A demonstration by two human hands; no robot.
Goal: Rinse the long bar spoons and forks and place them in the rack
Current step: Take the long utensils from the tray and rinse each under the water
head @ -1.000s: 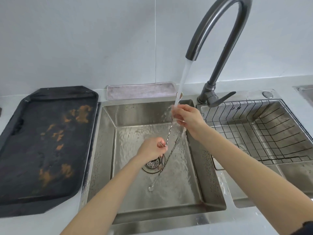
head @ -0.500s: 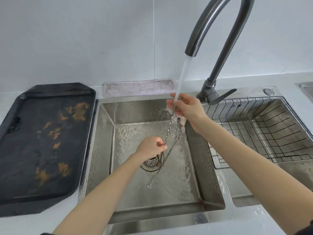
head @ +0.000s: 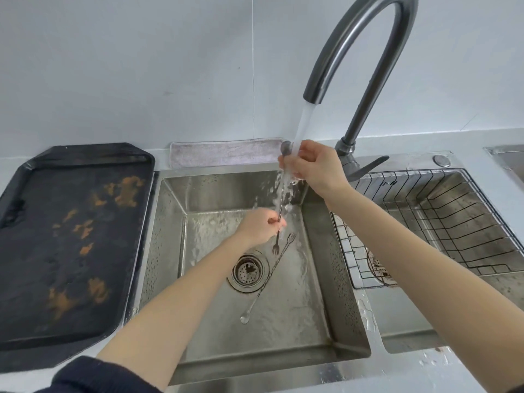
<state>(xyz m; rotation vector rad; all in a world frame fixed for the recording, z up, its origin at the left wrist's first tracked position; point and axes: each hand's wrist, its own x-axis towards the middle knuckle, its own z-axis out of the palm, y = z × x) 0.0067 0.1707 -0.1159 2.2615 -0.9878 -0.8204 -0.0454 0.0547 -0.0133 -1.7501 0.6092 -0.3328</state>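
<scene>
I hold a long twisted bar spoon (head: 275, 245) nearly upright under the running water. My right hand (head: 312, 165) grips its top, where the spoon bowl pokes out beside the stream. Lower down, my left hand (head: 259, 226) pinches the shaft, and the fork end hangs just below those fingers. A second bar spoon (head: 266, 279) lies diagonally on the sink floor, fork end up, spoon bowl toward me. The black wire rack (head: 442, 222) sits in the right basin.
The grey arched faucet (head: 363, 69) pours into the left sink basin (head: 326, 316); its drain (head: 247, 269) lies left of the loose spoon. A stained black tray (head: 71, 245) rests on the left counter. A grey cloth (head: 226, 153) lies behind the sink.
Both hands have lifted the held spoon higher into the stream, so its fork end now shows below my left hand. The spoon on the sink floor has not moved.
</scene>
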